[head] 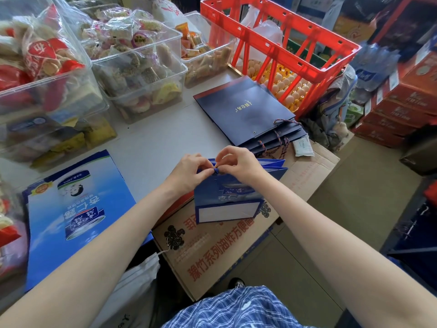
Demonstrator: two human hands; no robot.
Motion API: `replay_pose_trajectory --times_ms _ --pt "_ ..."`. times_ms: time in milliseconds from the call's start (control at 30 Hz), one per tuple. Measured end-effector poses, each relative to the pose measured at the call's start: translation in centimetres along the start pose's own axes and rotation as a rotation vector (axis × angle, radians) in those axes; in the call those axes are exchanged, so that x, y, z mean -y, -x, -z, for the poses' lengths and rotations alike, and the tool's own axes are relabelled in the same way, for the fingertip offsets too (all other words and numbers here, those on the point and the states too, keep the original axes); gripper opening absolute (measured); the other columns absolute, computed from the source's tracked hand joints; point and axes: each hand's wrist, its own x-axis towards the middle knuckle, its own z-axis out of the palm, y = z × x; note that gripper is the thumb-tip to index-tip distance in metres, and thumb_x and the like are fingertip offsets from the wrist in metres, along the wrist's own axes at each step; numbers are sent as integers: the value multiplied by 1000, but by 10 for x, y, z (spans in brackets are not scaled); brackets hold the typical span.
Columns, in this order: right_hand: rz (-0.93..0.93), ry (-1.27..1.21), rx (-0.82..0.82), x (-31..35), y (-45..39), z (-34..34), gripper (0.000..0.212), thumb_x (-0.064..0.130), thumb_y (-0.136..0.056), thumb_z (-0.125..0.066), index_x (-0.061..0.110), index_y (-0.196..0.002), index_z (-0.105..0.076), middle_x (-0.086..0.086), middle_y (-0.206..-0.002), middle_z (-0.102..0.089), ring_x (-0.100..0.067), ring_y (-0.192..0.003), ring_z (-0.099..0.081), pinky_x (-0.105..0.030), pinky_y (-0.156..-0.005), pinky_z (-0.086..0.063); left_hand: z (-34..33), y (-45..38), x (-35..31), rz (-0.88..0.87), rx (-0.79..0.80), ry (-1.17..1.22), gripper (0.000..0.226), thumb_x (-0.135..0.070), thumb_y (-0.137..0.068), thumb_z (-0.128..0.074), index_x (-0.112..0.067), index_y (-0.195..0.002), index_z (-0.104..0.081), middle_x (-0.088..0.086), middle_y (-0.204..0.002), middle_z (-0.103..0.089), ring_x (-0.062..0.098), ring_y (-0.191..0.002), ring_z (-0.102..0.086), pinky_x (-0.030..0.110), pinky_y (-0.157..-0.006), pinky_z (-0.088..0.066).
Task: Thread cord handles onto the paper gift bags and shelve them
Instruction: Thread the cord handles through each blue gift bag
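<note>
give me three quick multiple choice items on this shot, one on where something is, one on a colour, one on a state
1. Where does the stack of dark navy bags lie?
A. in the red crate
B. on the table beside the red crate
C. on the floor

2. What colour is the crate holding eggs?
A. red
B. green
C. white

3. What are the hands doing?
A. resting flat on the table
B. lifting a clear bin
C. pinching a blue cord at the top edge of the blue bag

Key: 1 B, the stack rests on the table by the crate. 2 A, its frame is red. 3 C, the left hand and right hand meet at the cord on the blue bag.
</note>
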Motion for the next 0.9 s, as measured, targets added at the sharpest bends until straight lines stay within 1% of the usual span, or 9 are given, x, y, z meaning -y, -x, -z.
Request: replay_pose_trajectory --times_ms 67,167,267,433,567,700,733,833,900 --pt "-17 -18 13 1 -1 3 17 0 -82 -67 12 -92 -60 -10 -90 -73 -11 -75 -65 -23 -82 -51 -2 0 0 -19 -2 -27 8 -16 -89 -60 -12 -92 -65 -3 -83 -50 15 -86 -44 32 -79 -41" --pt "-22 -1 9 1 -2 4 17 1 -82 -66 8 -98 -62 -9 -90 -73 -12 -82 -66 -24 -85 -49 -3 1 -3 7 -110 -52 8 -19 -85 -66 -12 -89 -66 -1 -82 -52 15 -79 -48 29 -72 -40" --pt "-25 -15 -16 1 -1 3 18 0 -83 -65 6 -100 -63 -10 -90 -73 -13 -83 -67 -25 -85 -50 0 3 -2 48 -199 -53 10 -22 -82 -69 -13 -85 -65 3 -87 -61 15 -77 -55 28 -71 -44" --pt "-10 -21 -21 -3 -2 0 14 0 -84 -64 10 -95 -62 -10 -92 -73 -14 -83 -69 -27 -86 -53 1 6 -2 41 -200 -112 15 -26 -86 -64 -13 -89 -71 4 -91 -63 18 -87 -54 25 -72 -35" --pt "-3 -11 -23 -3 -4 0 13 1 -85 -63 10 -96 -62 -9 -91 -73 -14 -84 -69 -28 -87 -53 -6 12 -6 18 -243 -192 19 -35 -83 -66 -19 -92 -73 0 -91 -60 20 -94 -50 30 -78 -37" --pt "24 64 2 0 -3 0 16 1 -88 -59 6 -102 -62 -8 -96 -72 -10 -84 -67 -17 -82 -51 -13 11 -10 53 -294 -330 22 -36 -85 -64 -22 -100 -72 1 -99 -62 20 -98 -50 28 -80 -32" --pt "52 90 -32 1 0 1 17 1 -88 -58 6 -104 -62 -8 -98 -71 -10 -83 -66 -17 -81 -51 -13 10 -10 62 -298 -322 22 -34 -86 -63 -21 -100 -72 1 -99 -63 20 -98 -51 28 -80 -33" --pt "161 252 -278 -7 19 5 12 10 -89 -60 6 -99 -66 -7 -92 -70 -15 -80 -65 -28 -78 -54 -9 6 -7 95 -296 -253 20 -31 -86 -63 -18 -97 -73 3 -98 -64 22 -95 -53 28 -78 -36" --pt "116 370 -296 -16 34 0 16 22 -88 -64 9 -94 -69 -5 -87 -70 -16 -78 -62 -30 -74 -52 -5 4 -5 113 -293 -216 19 -31 -86 -64 -18 -95 -73 4 -94 -64 22 -93 -54 29 -76 -38"
